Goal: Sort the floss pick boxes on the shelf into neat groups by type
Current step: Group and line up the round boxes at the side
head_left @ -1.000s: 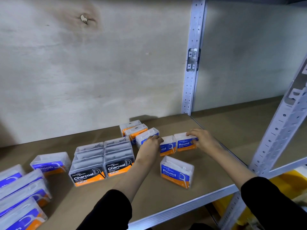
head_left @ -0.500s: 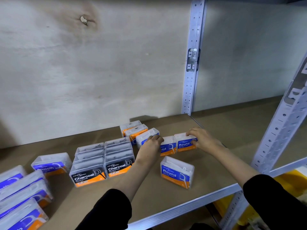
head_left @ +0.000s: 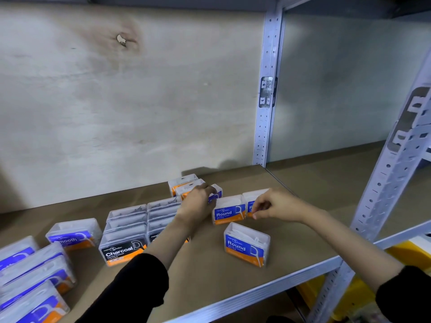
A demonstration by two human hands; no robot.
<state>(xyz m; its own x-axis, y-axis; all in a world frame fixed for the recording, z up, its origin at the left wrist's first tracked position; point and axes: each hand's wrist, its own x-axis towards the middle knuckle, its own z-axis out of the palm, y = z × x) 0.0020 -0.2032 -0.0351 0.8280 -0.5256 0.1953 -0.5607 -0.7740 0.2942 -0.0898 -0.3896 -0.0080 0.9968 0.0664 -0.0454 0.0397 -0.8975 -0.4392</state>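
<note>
One middle Round box (head_left: 229, 210) is sitting between the hands; I am seeing left hand (head_left: 198, 203) gripping far Round box (head_left: 218, 194), right hand (head_left: 275, 206) curling beside end Round box (head_left: 253, 195), hold indeterminable.

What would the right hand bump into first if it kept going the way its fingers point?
Probably the end box, which sits right at its fingertips. The right hand may be touching it now, but depth is hard to judge.

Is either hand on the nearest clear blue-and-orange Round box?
No, the Round box stands free; left hand and right hand reach the row behind.
</note>
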